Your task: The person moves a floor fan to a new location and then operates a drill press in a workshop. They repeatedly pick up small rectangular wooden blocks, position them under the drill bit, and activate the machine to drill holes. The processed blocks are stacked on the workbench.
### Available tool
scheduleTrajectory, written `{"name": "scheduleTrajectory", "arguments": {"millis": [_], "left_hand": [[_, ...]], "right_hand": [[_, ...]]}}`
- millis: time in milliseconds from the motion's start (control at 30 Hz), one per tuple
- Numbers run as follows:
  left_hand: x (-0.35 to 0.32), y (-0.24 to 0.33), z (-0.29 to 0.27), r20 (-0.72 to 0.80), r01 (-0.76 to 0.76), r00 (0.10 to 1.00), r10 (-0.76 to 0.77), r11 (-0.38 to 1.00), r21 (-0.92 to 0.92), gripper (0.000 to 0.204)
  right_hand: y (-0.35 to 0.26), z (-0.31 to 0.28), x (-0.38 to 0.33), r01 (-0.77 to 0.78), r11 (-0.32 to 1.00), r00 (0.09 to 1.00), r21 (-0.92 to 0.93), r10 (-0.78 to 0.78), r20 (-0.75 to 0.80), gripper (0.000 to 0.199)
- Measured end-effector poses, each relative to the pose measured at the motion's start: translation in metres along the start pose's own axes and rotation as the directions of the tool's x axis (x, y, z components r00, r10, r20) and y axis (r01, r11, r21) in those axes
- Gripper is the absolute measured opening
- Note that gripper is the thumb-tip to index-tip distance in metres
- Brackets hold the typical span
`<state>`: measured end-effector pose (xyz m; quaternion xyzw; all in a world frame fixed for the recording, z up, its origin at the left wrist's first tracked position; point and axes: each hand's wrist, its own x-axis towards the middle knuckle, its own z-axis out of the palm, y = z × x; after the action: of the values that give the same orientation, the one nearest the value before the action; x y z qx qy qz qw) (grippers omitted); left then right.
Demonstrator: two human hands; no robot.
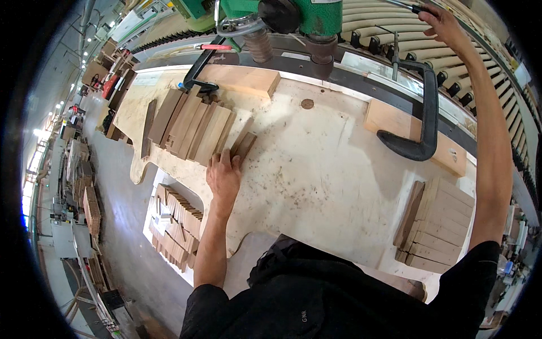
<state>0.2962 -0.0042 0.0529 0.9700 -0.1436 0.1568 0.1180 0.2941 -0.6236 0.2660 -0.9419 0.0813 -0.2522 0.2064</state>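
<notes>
At the left of a pale plywood work table (316,186), my left hand (224,175) curls its fingers at the near ends of several wooden slats (195,125). A short slat (244,146) lies beside its fingertips, leaning slightly away from the row. My right hand (446,29) is stretched out to the far right and closed on the black-tipped end of a metal lever (403,5). Above the table's far edge hangs a green drilling machine (320,20), its spindle (323,56) over the board. The lever's other end runs out of view.
A black clamp (420,144) holds a wood block (395,120) at the right; another clamp (197,70) sits by a block (243,79) at the back left. Stacked wood pieces (440,226) stand at the right, more (175,226) on a lower surface at left. Rollers (372,20) lie behind.
</notes>
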Motion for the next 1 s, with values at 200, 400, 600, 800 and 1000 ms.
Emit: {"name": "scheduleTrajectory", "arguments": {"millis": [200, 400, 600, 800, 1000], "left_hand": [[0.031, 0.001, -0.008, -0.003, 0.007, 1.0, -0.008, 0.982, -0.187, 0.024], [0.08, 0.085, 0.017, 0.075, -0.4, 0.89, 0.451, 0.847, -0.35, 0.026], [0.128, 0.14, 0.041, 0.146, -0.512, 0.765, 0.628, 0.73, -0.453, 0.038], [0.144, 0.12, 0.068, 0.087, -0.549, 0.753, 0.653, 0.695, -0.465, 0.023], [0.184, 0.117, 0.107, -0.221, -0.658, 0.753, 0.62, 0.724, -0.209, 0.013]], "right_hand": [[-0.016, 0.0, -0.004, -0.062, 0.997, 0.997, 0.038, 0.06, 0.044, 0.065], [-0.046, 0.002, -0.012, -0.095, 0.995, 0.996, 0.019, 0.095, -0.002, 0.053], [-0.056, -0.009, -0.014, -0.127, 0.992, 0.992, 0.026, 0.126, 0.016, 0.053], [-0.063, 0.002, -0.012, -0.135, 0.99, 0.99, 0.032, 0.133, 0.047, 0.055], [-0.056, 0.004, -0.019, -0.185, 0.983, 0.981, 0.0, 0.185, 0.056, 0.056]]}}
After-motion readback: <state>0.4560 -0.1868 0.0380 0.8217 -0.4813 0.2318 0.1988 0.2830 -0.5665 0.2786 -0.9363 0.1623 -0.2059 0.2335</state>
